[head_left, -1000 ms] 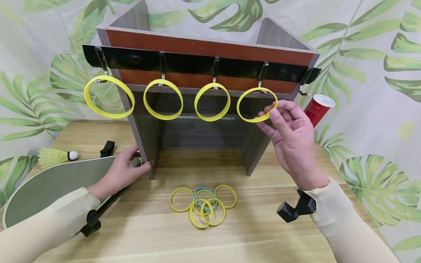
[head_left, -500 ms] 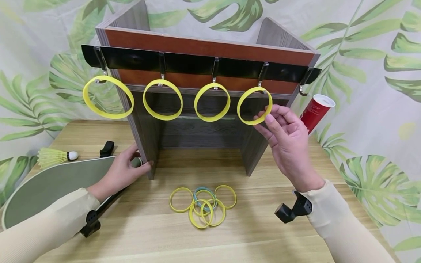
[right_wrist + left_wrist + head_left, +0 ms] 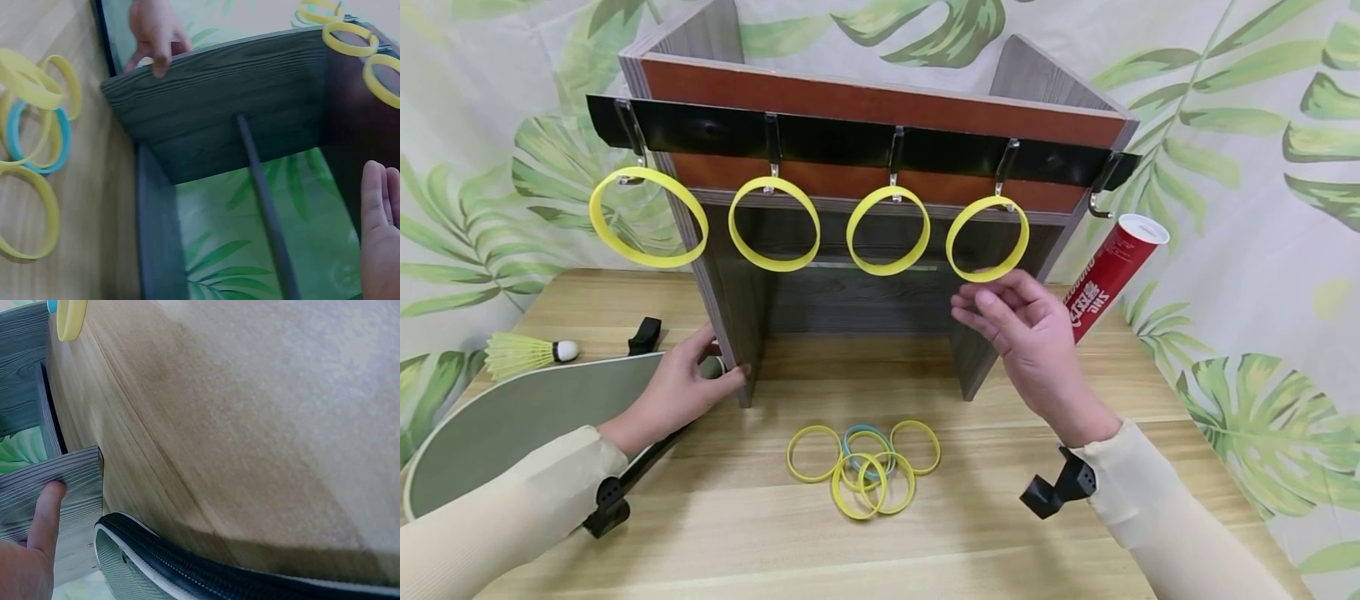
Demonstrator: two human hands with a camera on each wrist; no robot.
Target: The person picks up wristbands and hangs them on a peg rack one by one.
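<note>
Four hooks of a black hook rail (image 3: 835, 142) each carry one yellow ring; the rightmost hook (image 3: 1099, 204) bears none. My right hand (image 3: 1026, 333) is just below the fourth yellow ring (image 3: 1024, 242), its fingers loosely extended and holding nothing. In the right wrist view, the right hand (image 3: 382, 231) appears apart from the rings. My left hand (image 3: 681, 383) grips the front edge of the grey wooden stand's left side panel (image 3: 730, 333). Its thumb lies on the panel's inner face, while the other fingers are mostly hidden behind it.
Several yellow rings (image 3: 814, 427) and a blue ring (image 3: 847, 442) lie overlapping on the wooden table (image 3: 760, 533). At left are a green racket case (image 3: 550, 417), a shuttlecock (image 3: 523, 354) and a black strap (image 3: 645, 336). A red tube (image 3: 1112, 271) stands tilted behind the stand at right.
My right hand has let go of the fourth yellow ring and moved down and left, leaving the ring hanging on its hook. The left hand has kept its grip on the panel.
</note>
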